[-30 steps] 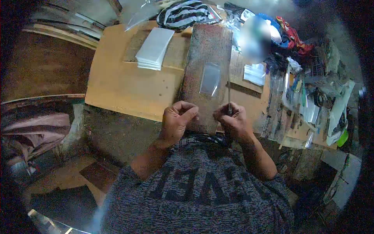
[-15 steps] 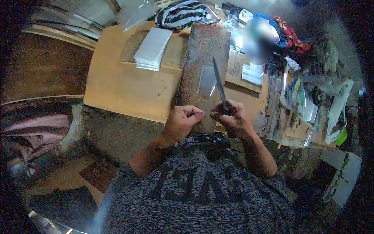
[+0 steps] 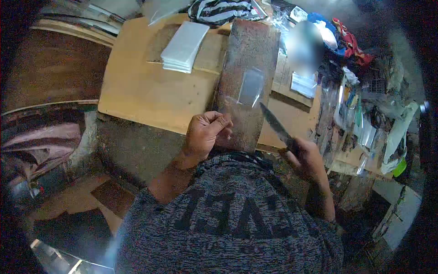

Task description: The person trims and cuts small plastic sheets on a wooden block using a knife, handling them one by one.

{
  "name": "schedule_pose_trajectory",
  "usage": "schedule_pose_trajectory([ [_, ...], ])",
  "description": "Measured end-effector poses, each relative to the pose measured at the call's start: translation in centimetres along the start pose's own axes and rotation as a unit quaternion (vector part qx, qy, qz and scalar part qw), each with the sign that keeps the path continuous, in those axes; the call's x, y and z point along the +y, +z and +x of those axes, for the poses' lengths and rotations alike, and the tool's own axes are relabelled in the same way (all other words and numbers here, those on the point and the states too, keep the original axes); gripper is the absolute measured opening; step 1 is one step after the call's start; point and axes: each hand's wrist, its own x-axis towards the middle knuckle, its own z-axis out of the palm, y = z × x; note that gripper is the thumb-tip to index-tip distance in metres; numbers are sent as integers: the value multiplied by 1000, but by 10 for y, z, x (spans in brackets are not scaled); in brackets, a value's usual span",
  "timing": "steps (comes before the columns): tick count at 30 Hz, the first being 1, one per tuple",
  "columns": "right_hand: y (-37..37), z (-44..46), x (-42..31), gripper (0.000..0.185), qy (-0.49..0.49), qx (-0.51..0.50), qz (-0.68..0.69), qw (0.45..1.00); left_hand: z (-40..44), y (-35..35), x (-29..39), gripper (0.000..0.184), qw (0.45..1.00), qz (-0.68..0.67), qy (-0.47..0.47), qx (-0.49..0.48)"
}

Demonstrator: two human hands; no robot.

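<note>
My right hand [image 3: 306,159] is closed around the handle of a knife [image 3: 277,125], whose blade points up and to the left. My left hand [image 3: 207,132] is pinched over the near end of a dark wooden board [image 3: 248,45], with something thin and clear at its fingertips that is too faint to name. On the board lies a clear plastic sheet [image 3: 251,86], just beyond both hands. A stack of white sheets [image 3: 185,48] rests to the left, and a smaller stack of clear pieces [image 3: 304,84] to the right.
Under the white stack is a yellowish board [image 3: 150,91]. A striped black and white bag [image 3: 221,11] lies at the back. Red cloth [image 3: 349,41] is at the back right. Tools and plastic scraps crowd the right side, near a green item [image 3: 399,168].
My right hand has moved right and toward me with the knife, whose blade now tilts further left. The left hand remains pinched near the board's near end, slightly raised. The view has shifted a little.
</note>
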Motion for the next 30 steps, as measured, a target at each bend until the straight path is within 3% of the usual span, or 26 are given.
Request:
schedule_pose_trajectory([
  [2, 2, -4, 8, 25, -2, -21, -55, 998, 1, 1, 0, 25, 1000, 3, 12, 9],
  [9, 6, -8, 9, 26, 27, -59, -36, 997, 5, 4, -2, 22, 1000, 18, 16, 18],
  [12, 5, -5, 4, 27, -5, -49, -69, 996, 6, 3, -4, 25, 999, 23, 28, 5],
  [14, 4, -4, 7, 28, 30, -72, -80, 994, 6, 3, -3, 25, 999, 21, 27, 5],
  [17, 5, 0, 10, 30, 28, -69, -79, 994, 4, 4, 0, 21, 999, 30, -7, -15],
  [19, 8, 5, 13, 30, 2, -63, -81, 995, 1, 9, 2, 14, 984, 169, 45, -39],
  [25, 13, 27, 6, 32, -11, -117, -53, 992, -11, 19, 10, 15, 974, 177, -40, -138],
  [30, 16, 43, 3, 34, -29, -145, -38, 988, -13, 12, -2, 13, 973, 157, -42, -166],
])
